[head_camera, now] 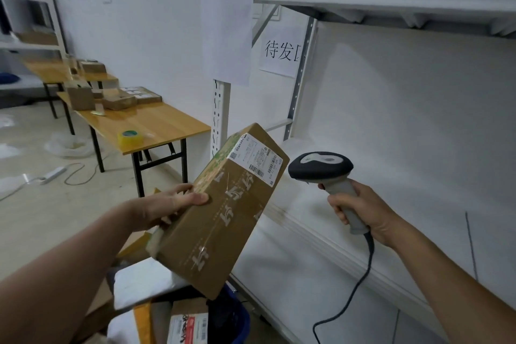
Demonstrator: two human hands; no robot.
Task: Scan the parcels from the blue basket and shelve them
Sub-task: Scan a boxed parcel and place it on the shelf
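Carton [212, 220] gripped by left hand [170, 204] tilts its label [255, 158] toward right hand's [360, 209] clutched barcode scanner [321, 165].

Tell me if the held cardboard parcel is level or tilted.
Tilted. The left hand grips the cardboard parcel with its labelled end raised toward the scanner in the right hand.

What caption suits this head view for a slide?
Left hand holds a cardboard box; right hand grips a scanner beside its label.
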